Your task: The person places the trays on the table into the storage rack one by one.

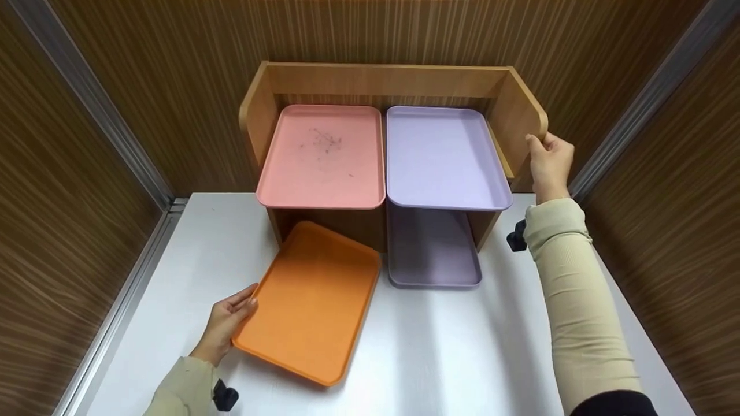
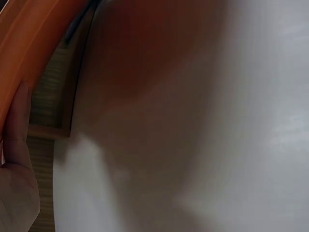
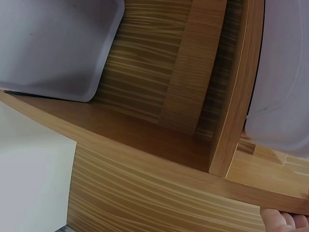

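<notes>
My left hand pinches the left edge of an orange tray, thumb on top. The tray lies askew in front of the lower left compartment of a wooden two-level shelf; the left wrist view shows its shadow on the white table below. At the front edge of the shelf's right side panel, my right hand grips the wood with curled fingers. On the upper level sit a pink tray with dark marks and, beside it, a lilac tray. Another purple tray juts out of the lower right compartment.
The white table carries the shelf near its back edge. Brown wood-grain walls with metal corner rails enclose the left, right and back. The shelf's middle divider stands between the two lower compartments.
</notes>
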`<action>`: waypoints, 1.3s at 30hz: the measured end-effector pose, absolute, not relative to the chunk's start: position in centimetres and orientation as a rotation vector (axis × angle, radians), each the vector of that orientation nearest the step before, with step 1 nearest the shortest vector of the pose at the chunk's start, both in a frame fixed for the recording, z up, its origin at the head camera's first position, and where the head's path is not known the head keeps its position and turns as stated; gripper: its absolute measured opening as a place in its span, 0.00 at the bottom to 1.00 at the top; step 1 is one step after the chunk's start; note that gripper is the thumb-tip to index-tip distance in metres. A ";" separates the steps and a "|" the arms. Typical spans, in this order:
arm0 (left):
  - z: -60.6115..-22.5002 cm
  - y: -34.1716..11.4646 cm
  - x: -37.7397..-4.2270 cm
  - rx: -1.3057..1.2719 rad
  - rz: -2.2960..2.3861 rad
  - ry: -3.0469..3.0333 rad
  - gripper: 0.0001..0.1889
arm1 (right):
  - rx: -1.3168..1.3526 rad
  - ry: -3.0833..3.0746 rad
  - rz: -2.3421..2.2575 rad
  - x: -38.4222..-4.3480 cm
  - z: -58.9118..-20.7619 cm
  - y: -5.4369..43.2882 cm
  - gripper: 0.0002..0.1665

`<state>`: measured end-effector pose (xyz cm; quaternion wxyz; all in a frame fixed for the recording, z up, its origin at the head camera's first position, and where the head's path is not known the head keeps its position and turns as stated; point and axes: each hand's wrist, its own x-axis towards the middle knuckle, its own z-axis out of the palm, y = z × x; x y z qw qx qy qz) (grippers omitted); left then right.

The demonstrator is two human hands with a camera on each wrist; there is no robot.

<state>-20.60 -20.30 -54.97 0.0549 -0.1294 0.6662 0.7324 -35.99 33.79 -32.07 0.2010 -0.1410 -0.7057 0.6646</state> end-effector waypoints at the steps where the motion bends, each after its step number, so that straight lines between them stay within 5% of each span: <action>1: -55.0 -20.0 -20.8 -0.387 2.231 2.017 0.26 | -0.390 -1.962 1.863 -36.0 -32.1 33.8 0.20; 39: -55.4 -11.4 -31.0 -0.500 2.542 2.107 0.21 | -0.371 -1.955 1.856 -35.9 -32.2 33.7 0.20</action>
